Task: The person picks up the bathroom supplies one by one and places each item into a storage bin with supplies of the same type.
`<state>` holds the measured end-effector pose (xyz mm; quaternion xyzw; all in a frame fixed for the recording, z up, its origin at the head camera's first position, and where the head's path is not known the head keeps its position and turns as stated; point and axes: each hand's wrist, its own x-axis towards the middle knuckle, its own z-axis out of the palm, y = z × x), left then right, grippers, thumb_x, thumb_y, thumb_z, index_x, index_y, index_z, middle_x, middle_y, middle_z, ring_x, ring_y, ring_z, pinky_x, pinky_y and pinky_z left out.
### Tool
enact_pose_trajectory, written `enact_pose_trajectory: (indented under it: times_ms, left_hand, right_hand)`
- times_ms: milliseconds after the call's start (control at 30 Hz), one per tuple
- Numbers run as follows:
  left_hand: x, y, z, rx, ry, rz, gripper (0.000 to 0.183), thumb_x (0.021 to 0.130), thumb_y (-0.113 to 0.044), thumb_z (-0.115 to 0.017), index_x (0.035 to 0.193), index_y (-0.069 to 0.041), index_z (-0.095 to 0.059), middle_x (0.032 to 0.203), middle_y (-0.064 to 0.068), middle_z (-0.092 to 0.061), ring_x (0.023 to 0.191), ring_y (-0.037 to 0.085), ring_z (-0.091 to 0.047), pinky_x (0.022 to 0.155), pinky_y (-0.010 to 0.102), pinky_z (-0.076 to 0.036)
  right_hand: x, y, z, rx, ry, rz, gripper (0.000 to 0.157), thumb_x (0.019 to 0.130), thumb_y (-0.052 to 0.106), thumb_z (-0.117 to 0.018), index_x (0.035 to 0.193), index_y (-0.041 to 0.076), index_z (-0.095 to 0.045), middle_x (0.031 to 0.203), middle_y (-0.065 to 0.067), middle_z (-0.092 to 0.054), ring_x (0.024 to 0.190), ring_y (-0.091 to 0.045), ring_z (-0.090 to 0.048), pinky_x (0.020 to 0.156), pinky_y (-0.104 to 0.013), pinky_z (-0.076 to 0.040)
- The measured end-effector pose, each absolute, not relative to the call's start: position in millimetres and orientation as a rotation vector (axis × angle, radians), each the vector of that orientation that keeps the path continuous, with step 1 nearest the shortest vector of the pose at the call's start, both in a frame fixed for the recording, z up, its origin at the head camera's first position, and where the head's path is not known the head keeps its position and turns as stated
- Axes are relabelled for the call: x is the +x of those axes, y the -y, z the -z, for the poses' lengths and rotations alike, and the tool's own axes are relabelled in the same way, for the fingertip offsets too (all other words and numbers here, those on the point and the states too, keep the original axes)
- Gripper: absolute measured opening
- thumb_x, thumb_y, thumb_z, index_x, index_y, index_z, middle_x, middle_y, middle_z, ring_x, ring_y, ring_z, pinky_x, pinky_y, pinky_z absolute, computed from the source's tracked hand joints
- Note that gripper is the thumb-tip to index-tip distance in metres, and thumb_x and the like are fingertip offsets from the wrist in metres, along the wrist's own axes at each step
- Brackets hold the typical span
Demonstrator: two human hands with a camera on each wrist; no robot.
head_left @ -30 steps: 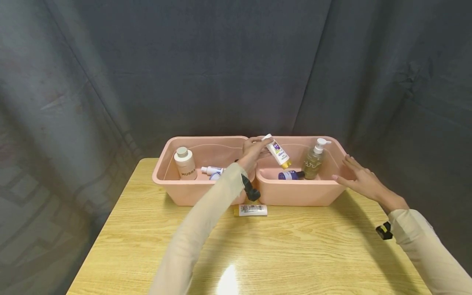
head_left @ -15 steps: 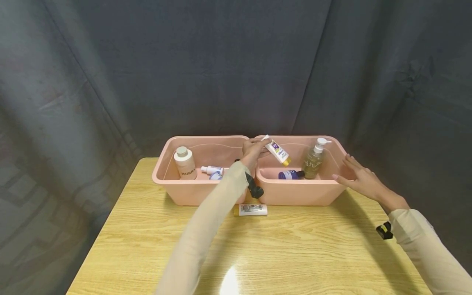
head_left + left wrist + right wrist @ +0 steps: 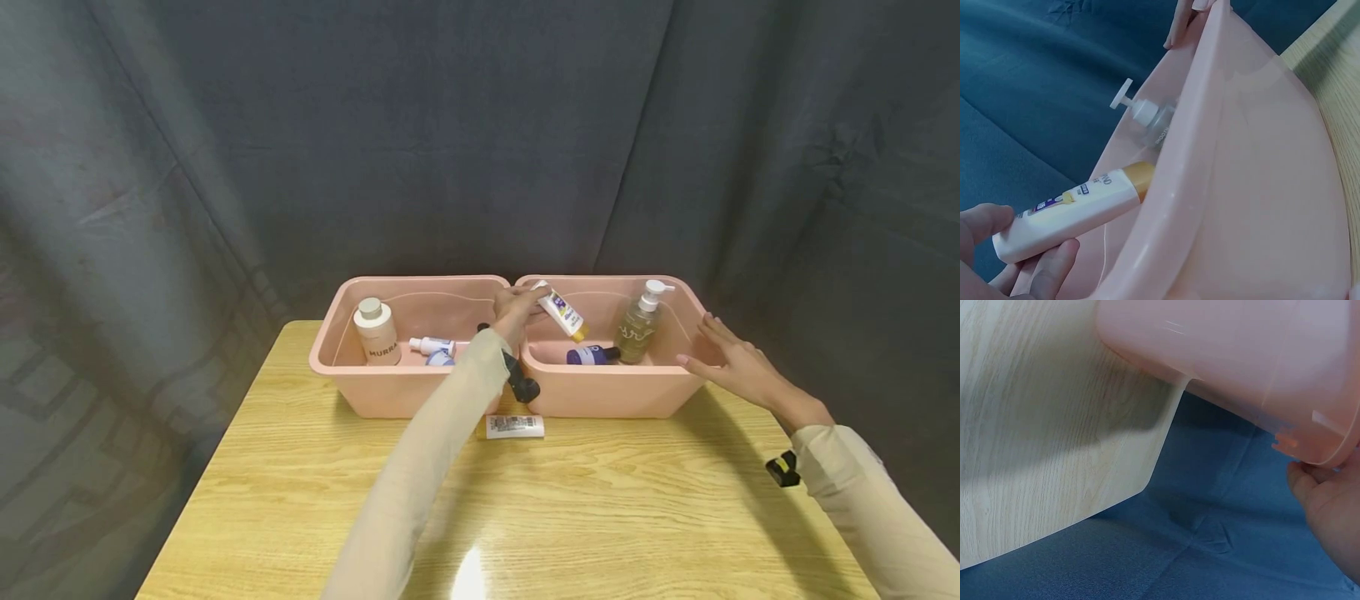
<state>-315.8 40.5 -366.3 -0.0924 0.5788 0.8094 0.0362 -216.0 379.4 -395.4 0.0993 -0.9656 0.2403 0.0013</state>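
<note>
My left hand (image 3: 516, 310) grips the base end of a white shampoo bottle (image 3: 559, 310) with a gold cap. The bottle tilts cap-down over the right pink bin (image 3: 600, 393); the left wrist view shows thumb and fingers pinching the bottle (image 3: 1066, 215). Straight-fingered, my right hand (image 3: 738, 367) rests on that bin's right rim; its fingertips partly hide behind the rim in the right wrist view. Inside this bin are a clear pump bottle (image 3: 636, 329), standing at the right, and a dark blue bottle (image 3: 588, 356) lying down.
The left pink bin (image 3: 412, 392) adjoins the right one. It holds a white lidded bottle (image 3: 377, 335), a white tube (image 3: 432, 346) and a partly hidden blue-and-white item (image 3: 439, 358). A white bottle with a yellow cap (image 3: 514, 427) lies on the wooden table (image 3: 585, 508) before the bins.
My left hand and the shampoo bottle have sunk slightly toward the right bin, and the left forearm has shifted a little right. The right hand has stayed on the rim.
</note>
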Motion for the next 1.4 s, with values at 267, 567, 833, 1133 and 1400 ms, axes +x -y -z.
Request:
enact_pose_trajectory:
  times_ms: [267, 567, 833, 1133, 1400]
  left_hand:
    - [-318.6, -38.0, 365.1, -0.320, -1.722, -2.537, 0.030, 0.086, 0.003, -0.072, 0.112, 0.014, -0.061, 0.102, 0.030, -0.068, 0.095, 0.041, -0.069, 0.087, 0.047, -0.055]
    - [-320.9, -39.3, 364.2, -0.350, -1.692, -2.560, 0.031, 0.085, 0.006, -0.072, 0.111, 0.015, -0.059, 0.104, 0.031, -0.067, 0.098, 0.042, -0.068, 0.087, 0.045, -0.055]
    - [-319.8, -45.0, 362.8, -0.452, -1.865, -2.469, 0.027, 0.087, 0.001, -0.072, 0.110, 0.010, -0.063, 0.107, 0.022, -0.067, 0.099, 0.036, -0.069, 0.088, 0.040, -0.055]
    - [-319.5, -46.3, 362.5, -0.495, -1.965, -2.380, 0.027, 0.087, -0.001, -0.074, 0.112, 0.003, -0.064, 0.108, 0.014, -0.068, 0.091, 0.028, -0.069, 0.082, 0.032, -0.057]
    - [-320.5, -46.7, 361.9, -0.519, -1.953, -2.383, 0.025, 0.084, -0.005, -0.078, 0.106, 0.000, -0.067, 0.105, 0.009, -0.068, 0.085, 0.024, -0.068, 0.078, 0.029, -0.058]
  right_hand:
    - [-216.4, -380.4, 396.1, 0.322, 3.025, -0.751, 0.088, 0.096, 0.046, -0.061, 0.156, -0.003, -0.017, 0.162, -0.022, 0.001, 0.140, -0.058, -0.012, 0.102, -0.077, -0.017]
    - [-215.6, -380.6, 395.2, 0.321, 3.017, -0.751, 0.088, 0.096, 0.046, -0.060, 0.156, -0.002, -0.017, 0.163, -0.021, 0.001, 0.139, -0.060, -0.013, 0.101, -0.078, -0.015]
    - [-214.6, -381.5, 395.1, 0.294, 3.032, -0.763, 0.088, 0.096, 0.047, -0.059, 0.157, 0.001, -0.015, 0.163, -0.018, 0.003, 0.138, -0.060, -0.014, 0.101, -0.078, -0.016]
    - [-214.9, -381.0, 395.8, 0.290, 3.039, -0.767, 0.090, 0.096, 0.048, -0.059, 0.157, 0.000, -0.014, 0.163, -0.019, 0.004, 0.140, -0.059, -0.011, 0.101, -0.078, -0.015]
    - [-215.0, -380.7, 395.2, 0.303, 3.048, -0.754, 0.089, 0.096, 0.047, -0.059, 0.157, 0.000, -0.014, 0.163, -0.019, 0.005, 0.137, -0.061, -0.016, 0.100, -0.079, -0.017]
